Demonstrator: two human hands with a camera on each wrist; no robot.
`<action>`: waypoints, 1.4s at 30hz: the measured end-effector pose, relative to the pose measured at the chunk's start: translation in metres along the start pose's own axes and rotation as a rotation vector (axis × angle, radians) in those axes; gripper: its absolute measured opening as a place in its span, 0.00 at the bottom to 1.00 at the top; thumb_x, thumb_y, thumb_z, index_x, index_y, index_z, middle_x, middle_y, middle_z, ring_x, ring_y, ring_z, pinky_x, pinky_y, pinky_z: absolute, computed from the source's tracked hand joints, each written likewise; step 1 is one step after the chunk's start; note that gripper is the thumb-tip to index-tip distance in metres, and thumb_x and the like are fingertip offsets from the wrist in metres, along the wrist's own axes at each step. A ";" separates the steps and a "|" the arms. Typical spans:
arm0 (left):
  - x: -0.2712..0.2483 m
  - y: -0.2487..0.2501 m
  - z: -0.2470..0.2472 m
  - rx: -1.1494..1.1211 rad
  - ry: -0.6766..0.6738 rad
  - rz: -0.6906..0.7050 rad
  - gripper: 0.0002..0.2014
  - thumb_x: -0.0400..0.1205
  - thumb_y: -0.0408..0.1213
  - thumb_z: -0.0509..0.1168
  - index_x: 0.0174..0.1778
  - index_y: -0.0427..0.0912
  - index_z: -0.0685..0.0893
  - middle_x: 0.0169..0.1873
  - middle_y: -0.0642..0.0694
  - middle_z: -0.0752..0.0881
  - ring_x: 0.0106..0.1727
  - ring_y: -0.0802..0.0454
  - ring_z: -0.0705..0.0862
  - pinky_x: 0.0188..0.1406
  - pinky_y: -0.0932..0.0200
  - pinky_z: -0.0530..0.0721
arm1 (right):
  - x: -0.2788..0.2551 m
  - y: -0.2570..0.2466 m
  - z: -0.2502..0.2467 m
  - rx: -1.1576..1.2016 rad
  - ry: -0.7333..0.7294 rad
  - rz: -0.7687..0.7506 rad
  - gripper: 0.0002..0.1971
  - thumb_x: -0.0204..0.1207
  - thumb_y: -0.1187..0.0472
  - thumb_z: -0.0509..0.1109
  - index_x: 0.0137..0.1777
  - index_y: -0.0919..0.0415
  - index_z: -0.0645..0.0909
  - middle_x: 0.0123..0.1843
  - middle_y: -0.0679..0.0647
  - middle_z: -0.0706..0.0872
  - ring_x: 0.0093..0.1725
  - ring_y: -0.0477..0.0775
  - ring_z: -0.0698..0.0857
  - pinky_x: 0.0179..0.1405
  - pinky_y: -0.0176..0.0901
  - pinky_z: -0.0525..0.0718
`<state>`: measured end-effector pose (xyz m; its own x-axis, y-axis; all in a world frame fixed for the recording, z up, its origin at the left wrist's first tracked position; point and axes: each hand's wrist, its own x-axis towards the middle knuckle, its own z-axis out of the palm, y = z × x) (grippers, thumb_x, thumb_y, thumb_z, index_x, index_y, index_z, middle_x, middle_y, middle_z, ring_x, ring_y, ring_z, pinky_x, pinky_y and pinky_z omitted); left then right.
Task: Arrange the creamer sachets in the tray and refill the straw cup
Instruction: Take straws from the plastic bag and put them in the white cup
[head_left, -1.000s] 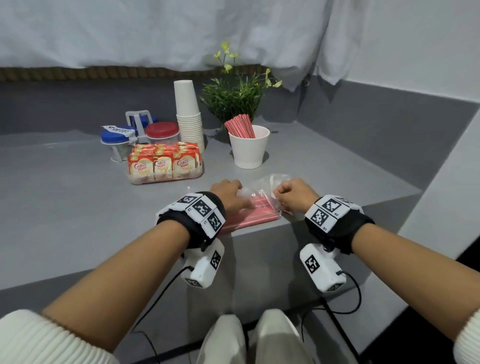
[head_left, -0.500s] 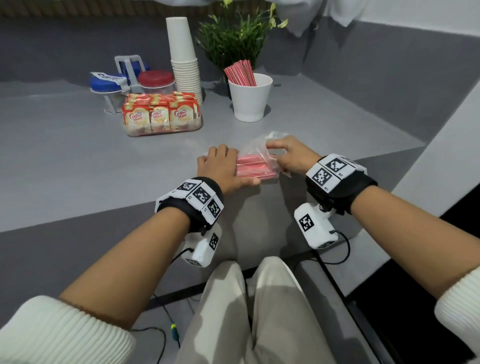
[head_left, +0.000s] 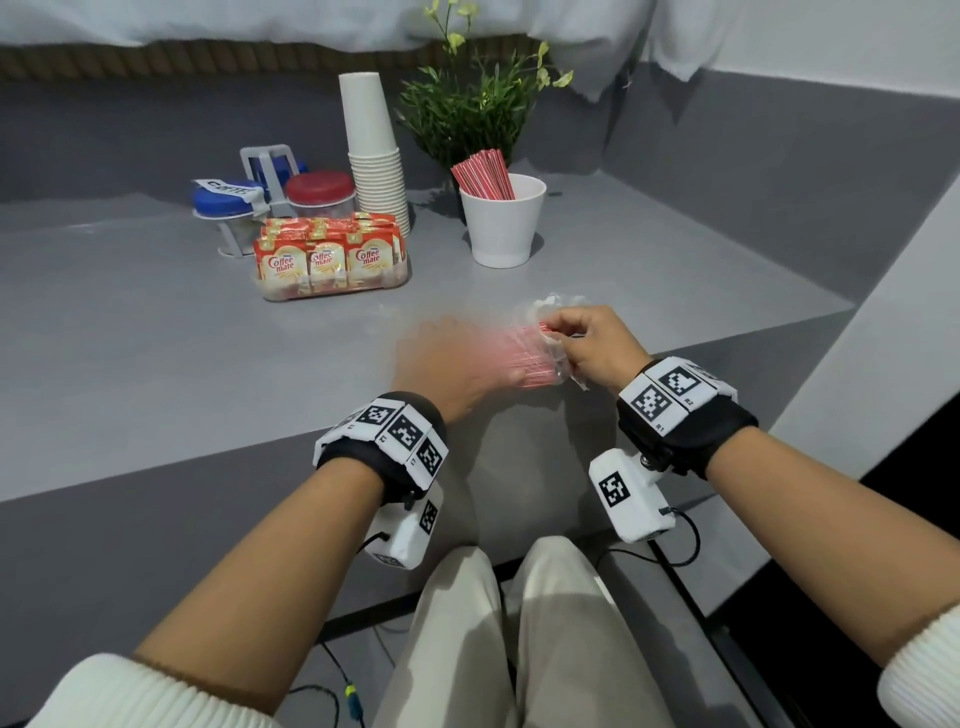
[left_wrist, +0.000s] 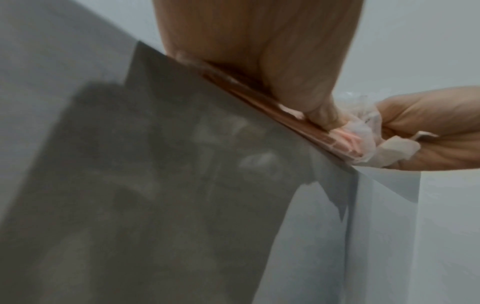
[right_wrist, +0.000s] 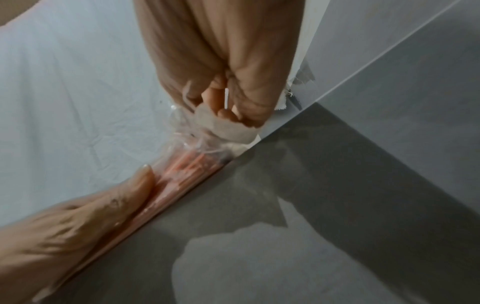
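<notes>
Bag of red straws lies flat under left hand, fingers blurred, apparently straight, pressing it. Right hand pinches bag's crumpled end, just beside.

The head view looks forward and down over both forearms onto the table, taking in the cup at the far side and the straw bag at the near edge. The left wrist view sits close under the left hand, looking along it at the bag on the table edge. The right wrist view looks along the right hand, equally close, at the bag. All three share the bag; each wrist view also catches the other hand.
</notes>
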<state>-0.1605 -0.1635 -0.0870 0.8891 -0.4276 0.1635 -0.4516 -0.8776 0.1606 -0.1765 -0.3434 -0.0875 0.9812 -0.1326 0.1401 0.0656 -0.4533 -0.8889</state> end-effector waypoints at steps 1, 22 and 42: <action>0.001 0.000 0.000 -0.012 0.000 -0.006 0.33 0.76 0.67 0.53 0.65 0.42 0.69 0.61 0.43 0.73 0.63 0.43 0.71 0.64 0.46 0.67 | 0.001 0.001 0.001 0.027 0.031 0.015 0.07 0.76 0.70 0.67 0.50 0.65 0.86 0.42 0.58 0.86 0.39 0.53 0.83 0.34 0.37 0.79; 0.012 0.003 0.003 -0.072 0.000 -0.093 0.23 0.85 0.56 0.44 0.59 0.41 0.72 0.59 0.42 0.75 0.62 0.42 0.72 0.62 0.45 0.67 | -0.003 -0.002 -0.018 0.685 0.206 0.165 0.07 0.76 0.73 0.66 0.38 0.65 0.80 0.28 0.54 0.81 0.17 0.40 0.71 0.15 0.27 0.70; 0.014 0.005 0.004 -0.092 -0.023 -0.143 0.20 0.86 0.53 0.43 0.58 0.43 0.71 0.59 0.43 0.75 0.62 0.44 0.72 0.63 0.45 0.67 | 0.016 -0.016 -0.016 0.850 0.011 0.266 0.06 0.74 0.69 0.69 0.47 0.72 0.79 0.30 0.58 0.78 0.16 0.41 0.71 0.12 0.27 0.71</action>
<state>-0.1497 -0.1750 -0.0874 0.9458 -0.3054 0.1106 -0.3243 -0.9067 0.2696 -0.1651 -0.3523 -0.0644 0.9817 -0.1509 -0.1165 -0.0470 0.4005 -0.9151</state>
